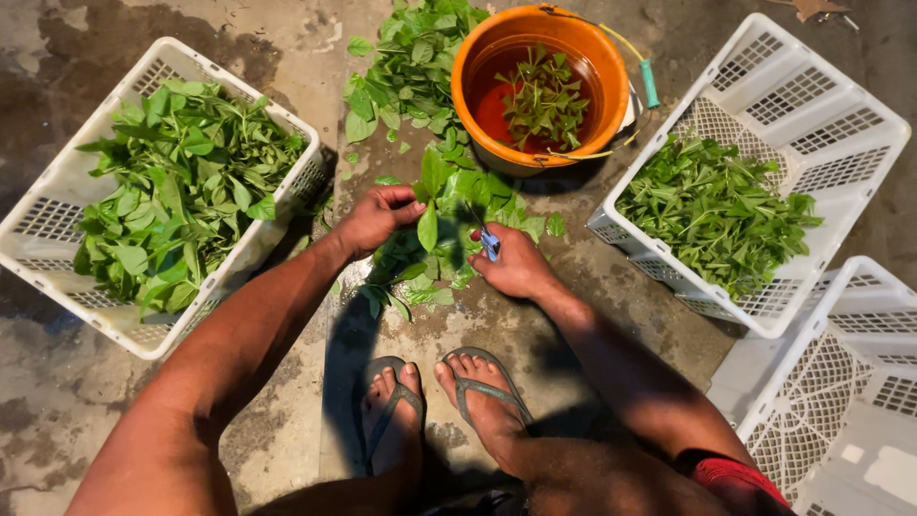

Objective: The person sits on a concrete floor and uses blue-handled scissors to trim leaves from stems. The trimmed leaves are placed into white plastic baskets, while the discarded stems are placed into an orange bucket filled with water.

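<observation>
A bunch of broad green leafy stems [435,205] is held above the wet concrete floor [497,330], directly in front of the person's feet and just short of the orange bucket. The left hand [374,218] is closed around the stem end of this bunch, fingers curled tight on it. The right hand [516,263] is clenched on a small blue-handled cutting tool [489,243], whose tip points toward the bunch; whether the blade touches the leaves cannot be told. Loose green leaf trimmings [411,282] lie on the floor beneath both hands. Two feet in grey flip-flop sandals [444,401] stand just below the trimmings. Beyond the hands, a round orange plastic bucket [573,43] holds reddish water and a floating cluster of green sprigs. A further heap of loose green leaves [411,57] lies left of the bucket. A white slotted plastic crate [57,225] on the left is full of large leaves. A second white slotted crate [841,124] on the right holds finer leaves, and a third white crate [841,401] sits near the right knee
</observation>
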